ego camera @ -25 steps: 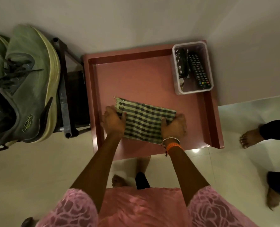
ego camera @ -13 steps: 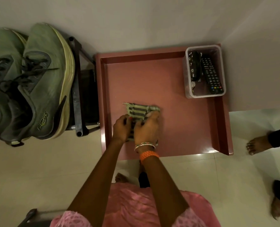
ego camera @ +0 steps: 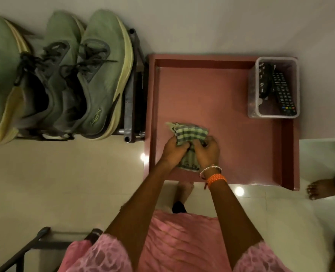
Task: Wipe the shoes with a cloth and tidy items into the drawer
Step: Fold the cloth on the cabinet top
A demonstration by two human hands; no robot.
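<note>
The hands [ego camera: 190, 152] hide most of the bunched cloth [ego camera: 188, 132].

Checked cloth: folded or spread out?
Folded. The checked cloth is a small bundle in the drawer, gripped by left hand and right hand.

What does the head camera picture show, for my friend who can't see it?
Two hands, left and right, bunch up a checked cloth inside an open pink drawer. A clear tub with a remote sits in the drawer's far right corner, and green shoes rest on a rack to the left.
</note>
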